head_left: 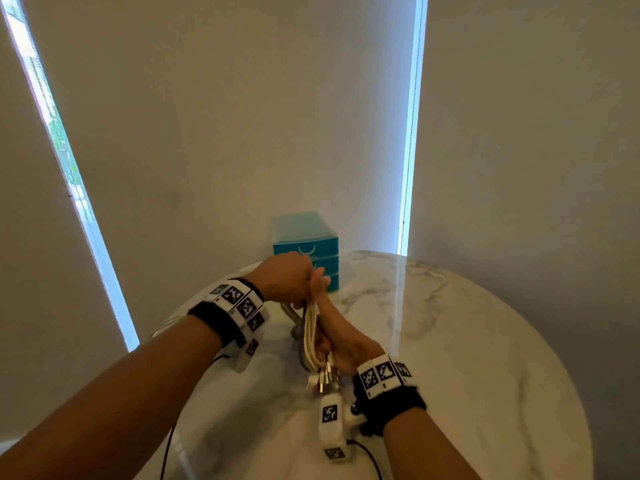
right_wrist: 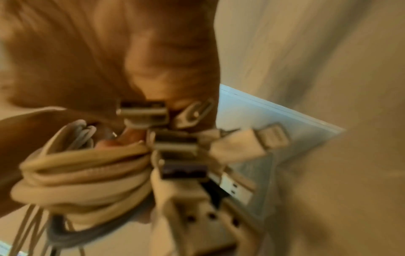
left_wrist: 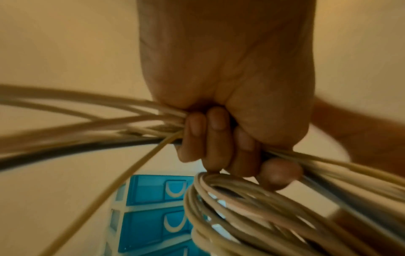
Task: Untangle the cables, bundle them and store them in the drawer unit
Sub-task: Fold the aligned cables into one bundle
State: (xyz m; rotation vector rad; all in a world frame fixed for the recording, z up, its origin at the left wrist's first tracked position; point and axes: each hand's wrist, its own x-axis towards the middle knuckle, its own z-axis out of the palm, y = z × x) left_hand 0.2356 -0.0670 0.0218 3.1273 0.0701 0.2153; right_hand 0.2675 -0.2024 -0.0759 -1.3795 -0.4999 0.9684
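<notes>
A bundle of white cables point(head_left: 310, 332) with one grey strand is held above the marble table point(head_left: 450, 341). My left hand point(head_left: 292, 275) grips its far end in a fist; in the left wrist view the left hand point(left_wrist: 219, 138) has its fingers curled round the cables point(left_wrist: 230, 207), which loop below. My right hand point(head_left: 341, 344) holds the near end, fingers pointing toward the left hand. USB plugs point(head_left: 325, 379) stick out by the wrist, and the plugs point(right_wrist: 175, 143) appear blurred beside the folded cables point(right_wrist: 87, 173). The blue drawer unit point(head_left: 306, 251) stands behind, its drawers point(left_wrist: 153, 216) closed.
The round table ends near the wall at the back, with the drawer unit at its far edge. Bright window strips point(head_left: 412, 133) flank the blinds. Thin black leads point(head_left: 169, 441) run from the wrist cameras across the table's front.
</notes>
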